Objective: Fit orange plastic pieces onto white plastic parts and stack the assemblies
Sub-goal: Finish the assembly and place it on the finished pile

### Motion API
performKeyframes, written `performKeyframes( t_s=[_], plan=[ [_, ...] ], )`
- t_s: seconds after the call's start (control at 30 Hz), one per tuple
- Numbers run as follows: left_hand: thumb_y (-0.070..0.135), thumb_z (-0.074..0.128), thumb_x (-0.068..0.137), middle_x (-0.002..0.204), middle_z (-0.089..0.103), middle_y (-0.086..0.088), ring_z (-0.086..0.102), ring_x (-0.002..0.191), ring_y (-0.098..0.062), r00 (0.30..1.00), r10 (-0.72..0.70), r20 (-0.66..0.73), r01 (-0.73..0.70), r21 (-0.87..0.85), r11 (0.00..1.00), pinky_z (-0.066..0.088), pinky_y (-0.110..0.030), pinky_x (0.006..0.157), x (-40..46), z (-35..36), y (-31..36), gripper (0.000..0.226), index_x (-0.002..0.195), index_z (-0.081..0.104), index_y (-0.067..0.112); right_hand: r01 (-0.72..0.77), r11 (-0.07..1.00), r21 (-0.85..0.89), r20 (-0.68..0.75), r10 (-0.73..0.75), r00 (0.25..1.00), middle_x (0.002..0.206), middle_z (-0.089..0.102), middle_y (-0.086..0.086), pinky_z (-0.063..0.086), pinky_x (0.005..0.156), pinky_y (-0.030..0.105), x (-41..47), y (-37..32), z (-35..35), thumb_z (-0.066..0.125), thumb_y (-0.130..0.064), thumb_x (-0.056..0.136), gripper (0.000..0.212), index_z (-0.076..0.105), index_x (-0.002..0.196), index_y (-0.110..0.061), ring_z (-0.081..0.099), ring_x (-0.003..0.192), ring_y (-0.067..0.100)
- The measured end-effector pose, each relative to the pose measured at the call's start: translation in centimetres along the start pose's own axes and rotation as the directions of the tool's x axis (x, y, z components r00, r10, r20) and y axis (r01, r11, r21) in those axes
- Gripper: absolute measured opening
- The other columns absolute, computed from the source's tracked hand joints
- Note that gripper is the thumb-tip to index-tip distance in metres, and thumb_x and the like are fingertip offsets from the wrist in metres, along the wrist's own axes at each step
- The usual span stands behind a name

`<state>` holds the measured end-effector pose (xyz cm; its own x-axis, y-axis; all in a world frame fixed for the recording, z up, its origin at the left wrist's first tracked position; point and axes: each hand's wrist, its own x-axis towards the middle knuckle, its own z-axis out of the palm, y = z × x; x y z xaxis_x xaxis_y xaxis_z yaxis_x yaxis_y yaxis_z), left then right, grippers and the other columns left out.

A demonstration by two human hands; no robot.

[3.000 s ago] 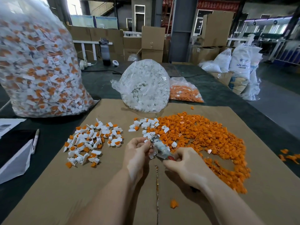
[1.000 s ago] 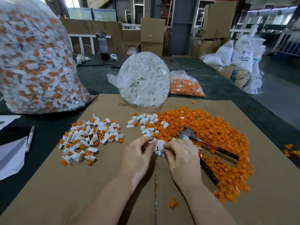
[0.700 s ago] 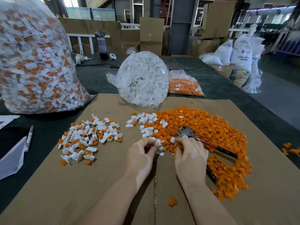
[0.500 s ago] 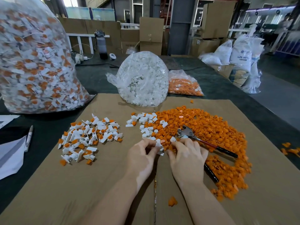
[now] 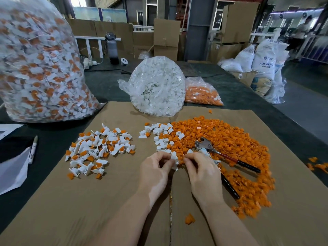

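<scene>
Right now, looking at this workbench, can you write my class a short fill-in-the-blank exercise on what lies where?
1. The pliers lie on the loose heap of ____ pieces.
2. The finished pile lies to the ____ of both hands.
3. The work surface is a sheet of ____.
4. The marker lies beside the ____ edge of that sheet.

Missing words: orange; left; cardboard; left

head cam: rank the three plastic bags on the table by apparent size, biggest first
1. Bag of assembled white-and-orange pieces, far left, though it sits nearer the camera, which inflates it.
2. Bag of white parts, centre.
3. Bag of orange pieces, partly hidden behind the white one.
</scene>
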<state>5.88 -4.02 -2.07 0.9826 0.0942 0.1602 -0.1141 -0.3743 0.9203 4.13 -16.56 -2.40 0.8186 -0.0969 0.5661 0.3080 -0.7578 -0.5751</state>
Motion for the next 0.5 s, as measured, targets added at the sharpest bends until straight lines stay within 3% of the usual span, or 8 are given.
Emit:
performKeyframes(
  t_s=[0.17, 0.27, 0.5],
  plan=[
    [0.019, 0.065, 0.086, 0.075, 0.063, 0.011, 0.057, 0.071, 0.004, 1.000, 0.000, -0.008, 0.001, 0.008, 1.000, 0.038, -0.002, 0.061, 0.05, -0.09, -0.15, 0.004, 0.083, 0.066, 0.021, -0.026, 0.999, -0.020, 0.067, 0.028, 0.997, 0.077, 0.066, -0.002, 0.048, 0.072, 0.031, -0.03, -0.19, 0.03, 0.068, -0.016, 0.085, 0.006, 0.070, 0.085, -0.011, 0.058, 0.076, 0.013],
    [0.018, 0.064, 0.087, 0.073, 0.063, 0.013, 0.054, 0.072, 0.012, 1.000, 0.011, -0.003, -0.011, 0.009, 1.000, 0.038, -0.002, 0.061, 0.06, -0.14, -0.23, 0.005, 0.085, 0.067, 0.020, 0.021, 0.998, -0.063, 0.051, -0.017, 0.999, 0.069, 0.064, -0.003, 0.048, 0.065, 0.033, -0.06, -0.32, 0.14, 0.073, -0.013, 0.080, 0.007, 0.068, 0.077, -0.011, 0.056, 0.067, 0.013],
    [0.018, 0.064, 0.087, 0.076, 0.064, 0.011, 0.057, 0.073, 0.001, 0.999, 0.045, 0.015, -0.046, 0.059, 0.997, 0.038, -0.003, 0.063, -0.27, -0.04, -0.24, 0.008, 0.081, 0.066, 0.023, 0.057, 0.995, -0.086, 0.031, -0.054, 0.998, 0.056, 0.054, -0.005, 0.043, 0.053, 0.029, -0.12, -0.27, 0.37, 0.078, -0.008, 0.073, 0.023, 0.058, 0.063, -0.011, 0.048, 0.054, 0.012]
  ],
)
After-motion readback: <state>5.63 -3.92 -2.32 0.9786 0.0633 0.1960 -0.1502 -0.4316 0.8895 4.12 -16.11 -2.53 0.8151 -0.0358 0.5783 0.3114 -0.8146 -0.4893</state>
